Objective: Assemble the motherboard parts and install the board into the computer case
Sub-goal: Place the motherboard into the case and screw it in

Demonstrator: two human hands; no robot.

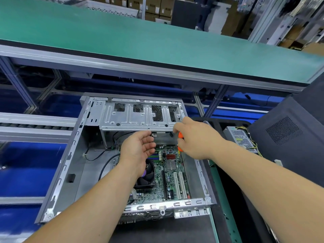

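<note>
An open grey computer case (73,155) lies flat in front of me. A green motherboard (171,174) sits inside its right half, with a black fan cooler (146,179) partly hidden by my left forearm. My left hand (138,149) hovers above the board's upper part, fingers relaxed and slightly curled, holding nothing. My right hand (194,139) grips an orange-handled screwdriver (180,135) near the board's top right corner; its tip is hidden. A silver drive cage (140,118) spans the far end of the case.
A power supply (241,139) with yellow and black wires lies to the right of the case. A black side panel (289,135) stands further right. A green conveyor shelf (157,41) runs overhead. Black cables (107,163) lie loose on the case floor.
</note>
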